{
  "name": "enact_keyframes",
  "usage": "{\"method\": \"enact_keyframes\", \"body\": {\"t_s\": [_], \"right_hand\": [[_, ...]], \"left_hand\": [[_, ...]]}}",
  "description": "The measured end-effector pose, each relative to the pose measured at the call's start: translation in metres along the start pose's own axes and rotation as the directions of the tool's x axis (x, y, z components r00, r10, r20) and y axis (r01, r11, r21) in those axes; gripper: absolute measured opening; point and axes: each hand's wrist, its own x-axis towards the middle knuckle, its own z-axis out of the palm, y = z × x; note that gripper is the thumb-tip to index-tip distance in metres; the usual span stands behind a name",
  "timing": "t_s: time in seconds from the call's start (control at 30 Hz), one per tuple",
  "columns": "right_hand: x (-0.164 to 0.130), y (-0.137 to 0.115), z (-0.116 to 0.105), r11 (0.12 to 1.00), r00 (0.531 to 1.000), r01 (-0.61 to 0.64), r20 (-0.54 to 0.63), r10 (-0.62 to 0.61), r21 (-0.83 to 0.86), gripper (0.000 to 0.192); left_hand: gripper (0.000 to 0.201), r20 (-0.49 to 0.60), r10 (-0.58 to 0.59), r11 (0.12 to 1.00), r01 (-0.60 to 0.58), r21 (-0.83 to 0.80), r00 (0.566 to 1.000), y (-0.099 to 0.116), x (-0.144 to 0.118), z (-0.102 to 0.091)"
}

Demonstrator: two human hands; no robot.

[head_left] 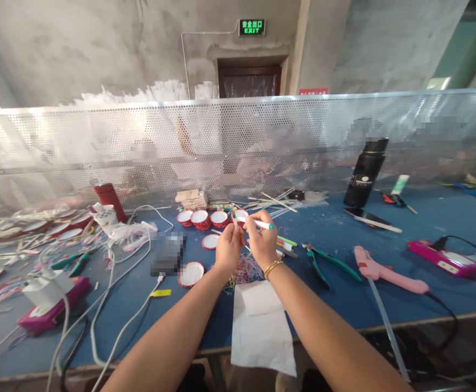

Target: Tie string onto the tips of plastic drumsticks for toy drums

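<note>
My right hand [261, 239] is closed around a white marker pen [264, 224] with a green end. Close beside it, my left hand [228, 246] pinches a small pale stick [235, 220] with a green mark near its top. The pen points toward the stick; whether they touch I cannot tell. Just beyond my hands, red-rimmed round pieces with white faces [200, 218] stand in short stacks. Two single ones, a nearer piece [191, 274] and a farther piece [210, 242], lie left of my left hand. Tangled coloured strings [251, 268] lie under my wrists.
White paper [262, 326] hangs over the table's front edge. At right lie green-handled pliers [333, 264], a pink glue gun [384, 270] and a magenta power strip [445, 258]. A black bottle [366, 173] stands behind. Cables, a phone [167, 254] and a red bottle [110, 201] are left.
</note>
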Motion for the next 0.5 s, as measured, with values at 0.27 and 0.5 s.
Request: {"method": "enact_keyframes", "body": {"t_s": [0.27,0.5], "right_hand": [[0.0000,-0.0005,0.0008,1.000,1.000,-0.009,0.004,0.009,0.001,0.020],[-0.0002,-0.0006,0.0004,1.000,1.000,-0.005,0.010,0.004,0.017,0.021]], "left_hand": [[0.040,0.003,-0.006,1.000,0.006,0.027,1.000,0.0005,-0.0020,0.0015],[0.043,-0.009,0.007,0.998,-0.007,0.055,1.000,0.0014,-0.0012,0.0007]]}}
